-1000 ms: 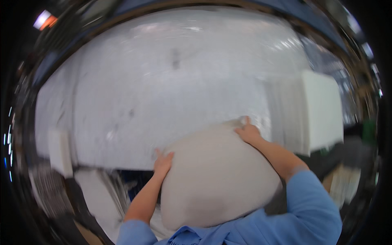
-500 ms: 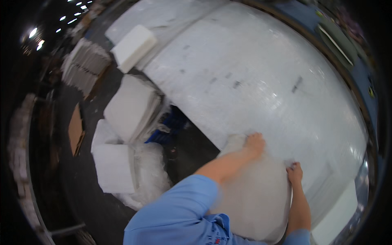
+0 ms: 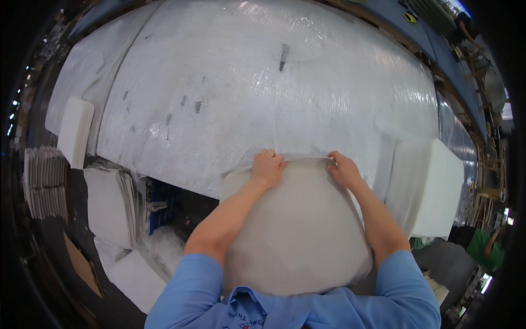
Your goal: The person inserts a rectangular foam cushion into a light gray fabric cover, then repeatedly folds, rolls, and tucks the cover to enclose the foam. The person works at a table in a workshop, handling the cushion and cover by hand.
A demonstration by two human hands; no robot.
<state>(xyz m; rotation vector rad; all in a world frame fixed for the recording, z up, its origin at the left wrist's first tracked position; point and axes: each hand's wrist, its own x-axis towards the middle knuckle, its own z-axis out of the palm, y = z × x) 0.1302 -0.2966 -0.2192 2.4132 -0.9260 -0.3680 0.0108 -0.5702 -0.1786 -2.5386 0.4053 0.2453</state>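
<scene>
Hands are both gripping the far edge of a white sheet (image 3: 298, 230), which is lying in front of the person on the near edge of the table (image 3: 263, 88). The left hand (image 3: 267, 168) is closing its fingers over the top edge of the sheet, a little left of the middle. The right hand (image 3: 343, 169) is holding the same edge near its right end, with the fingers curled around it. The 2 hands are near each other but not touching. The sheet is hanging from this edge down toward the person's blue shirt (image 3: 296, 307).

The table is covered with shiny clear plastic film. A thick white foam block (image 3: 430, 186) is standing just to the right of the right forearm. Another smaller foam block (image 3: 75, 130) is lying at the left edge of the table. Stacks of white sheets (image 3: 112, 205) are lying lower on the left, beside the table.
</scene>
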